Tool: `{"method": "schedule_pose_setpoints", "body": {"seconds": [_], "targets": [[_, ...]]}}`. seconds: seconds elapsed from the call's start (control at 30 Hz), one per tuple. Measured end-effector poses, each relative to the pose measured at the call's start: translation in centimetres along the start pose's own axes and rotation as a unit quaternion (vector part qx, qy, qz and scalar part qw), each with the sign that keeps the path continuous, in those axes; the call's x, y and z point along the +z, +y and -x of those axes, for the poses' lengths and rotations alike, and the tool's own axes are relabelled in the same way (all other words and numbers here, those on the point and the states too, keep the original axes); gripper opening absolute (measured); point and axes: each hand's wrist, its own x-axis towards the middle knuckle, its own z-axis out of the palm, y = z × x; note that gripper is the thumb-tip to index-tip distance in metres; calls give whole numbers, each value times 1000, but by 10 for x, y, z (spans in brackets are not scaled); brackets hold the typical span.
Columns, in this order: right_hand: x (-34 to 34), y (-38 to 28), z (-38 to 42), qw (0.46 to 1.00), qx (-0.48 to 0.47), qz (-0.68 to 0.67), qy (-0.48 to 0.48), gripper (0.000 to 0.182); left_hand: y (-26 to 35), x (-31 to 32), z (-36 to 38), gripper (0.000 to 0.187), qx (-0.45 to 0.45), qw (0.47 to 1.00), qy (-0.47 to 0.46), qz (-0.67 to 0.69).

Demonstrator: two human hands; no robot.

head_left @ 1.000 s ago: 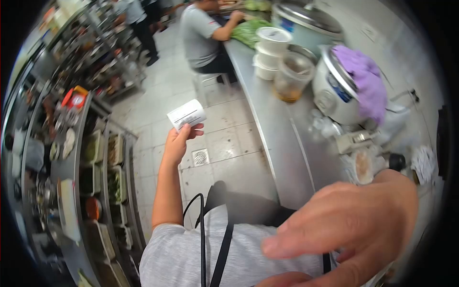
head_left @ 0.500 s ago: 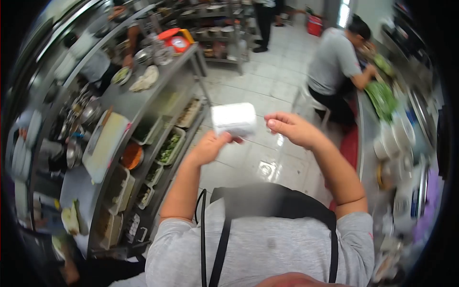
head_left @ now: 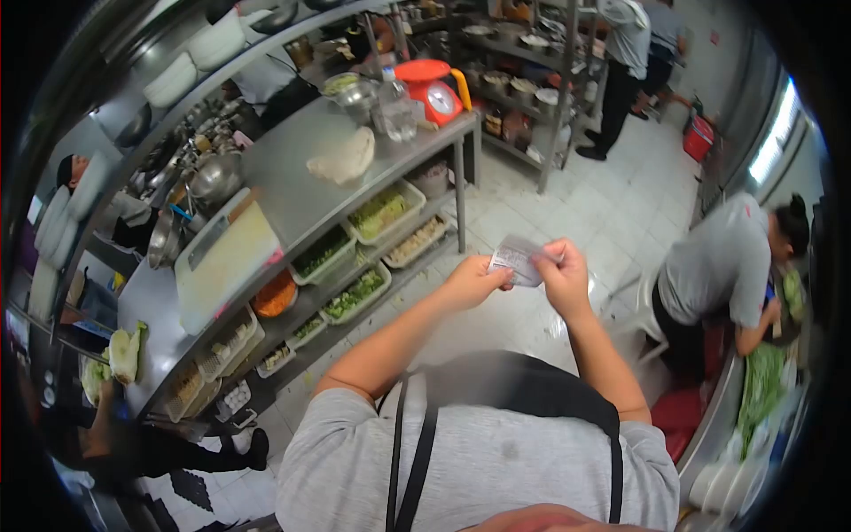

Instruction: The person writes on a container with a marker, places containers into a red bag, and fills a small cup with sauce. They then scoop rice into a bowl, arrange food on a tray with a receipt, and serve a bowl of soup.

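A small pale slip with printed lines (head_left: 516,258) is held out in front of my chest, between my two hands. My left hand (head_left: 481,280) pinches its left side, thumb on top. At its upper right side, my right hand (head_left: 565,270) grips the slip with fingers bent. The slip's far edge looks slightly curled and blurred.
Left is a steel counter (head_left: 288,155) with a cutting board (head_left: 226,262), a red scale (head_left: 434,91) and a bottle (head_left: 396,106). Food trays (head_left: 356,295) fill shelves below. At right a person (head_left: 722,266) sits by leafy greens (head_left: 762,390). Others stand at the back and lower left.
The view has swung, bringing more of the left counter into sight. My right hand, earlier apart from the white item in my left hand, now grips the slip too.
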Motion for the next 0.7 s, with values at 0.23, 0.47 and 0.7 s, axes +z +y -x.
{"method": "schedule_pose_setpoints", "body": {"seconds": [0.23, 0.47, 0.7], "targets": [[7, 49, -133, 998, 3, -38, -46, 14, 71, -138, -94, 23, 16, 913, 285, -291], [-10, 124, -156, 955, 107, 210, -180, 28, 249, -354, -141, 19, 207, 776, 537, -258], [-57, 233, -35, 909, 303, 275, 80, 28, 392, -543, -198, 17, 345, 738, 561, -148]]}}
